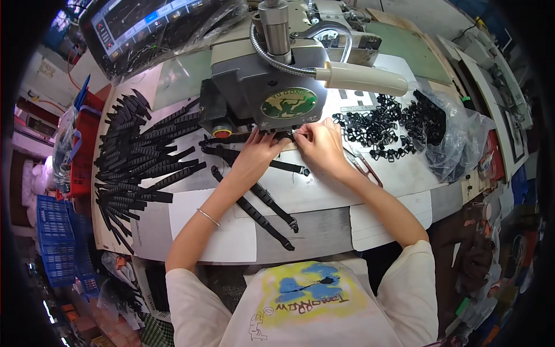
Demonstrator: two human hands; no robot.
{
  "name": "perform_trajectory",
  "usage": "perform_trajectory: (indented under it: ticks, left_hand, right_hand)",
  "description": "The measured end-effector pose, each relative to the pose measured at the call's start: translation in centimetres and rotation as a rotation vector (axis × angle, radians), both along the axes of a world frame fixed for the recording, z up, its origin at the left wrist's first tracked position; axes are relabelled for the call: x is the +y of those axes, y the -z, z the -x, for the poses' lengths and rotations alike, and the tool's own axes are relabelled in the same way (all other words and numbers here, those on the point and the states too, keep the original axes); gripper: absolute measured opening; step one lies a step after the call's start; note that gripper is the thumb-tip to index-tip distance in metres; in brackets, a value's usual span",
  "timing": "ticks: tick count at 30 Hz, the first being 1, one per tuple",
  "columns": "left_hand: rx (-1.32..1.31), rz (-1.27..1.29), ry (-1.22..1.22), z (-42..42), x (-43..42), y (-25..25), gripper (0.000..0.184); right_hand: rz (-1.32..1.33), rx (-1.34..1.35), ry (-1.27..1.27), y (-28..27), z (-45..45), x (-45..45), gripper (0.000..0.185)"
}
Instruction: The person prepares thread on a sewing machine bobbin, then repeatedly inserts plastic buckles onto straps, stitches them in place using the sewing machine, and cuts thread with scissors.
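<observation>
Both hands work beneath the head of a grey sewing machine (260, 87). My left hand (257, 151) has its fingers closed on a black webbing strap, mostly hidden by the fingers and the machine head. My right hand (321, 144) pinches the same dark work from the right, thumb and forefinger together; a small black piece shows at the fingertips. Below my left wrist lie several black straps (252, 214) with buckles at their ends. Another strap end with a buckle (299, 170) lies between my forearms. Tweezers or thread snips (365, 168) lie beside my right wrist.
A large spread of black straps (136, 156) covers the table's left. Loose black buckles (378, 124) are heaped at the right, beside a clear plastic bag (459, 144). A control screen (150, 29) stands at the back left. A cream lamp (367, 78) juts out above my right hand.
</observation>
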State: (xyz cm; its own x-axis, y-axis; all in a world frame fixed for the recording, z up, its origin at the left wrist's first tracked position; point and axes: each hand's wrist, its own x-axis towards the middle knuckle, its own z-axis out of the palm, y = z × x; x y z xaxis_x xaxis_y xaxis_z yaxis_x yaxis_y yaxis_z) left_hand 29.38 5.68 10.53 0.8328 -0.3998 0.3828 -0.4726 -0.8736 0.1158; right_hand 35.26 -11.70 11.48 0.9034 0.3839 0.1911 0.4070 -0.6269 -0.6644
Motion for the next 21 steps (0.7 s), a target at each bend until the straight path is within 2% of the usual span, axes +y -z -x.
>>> perform_trajectory:
  ticks: [2,3,11,13,16,19,21]
  left_hand:
    - [-0.005,0.010,0.012,-0.1,0.1,-0.1,0.038]
    - [-0.002,0.018,0.011,-0.2,0.2,0.1,0.038]
    - [0.032,0.251,0.054,-0.2,1.3,1.3,0.038]
    - [0.023,0.161,0.059,0.0,1.1,0.5,0.037]
    - [-0.022,0.098,0.067,0.0,0.4,0.2,0.037]
    - [-0.018,0.090,0.043,0.1,0.2,0.4,0.039]
    - [-0.039,0.056,0.009,0.4,0.1,0.7,0.042]
  right_hand:
    - [-0.038,-0.175,0.054,0.9,0.4,0.1,0.008]
    - [-0.041,-0.094,0.058,0.9,0.2,0.0,0.010]
    - [-0.122,-0.146,0.087,1.7,0.4,0.2,0.007]
    - [-0.184,-0.150,0.087,1.6,0.5,0.1,0.006]
    - [-0.123,-0.265,0.066,1.8,0.7,-0.1,0.008]
    - [-0.004,-0.547,-0.033,1.9,0.9,-0.2,0.017]
    - [0.052,-0.623,-0.106,2.1,1.1,-0.4,0.022]
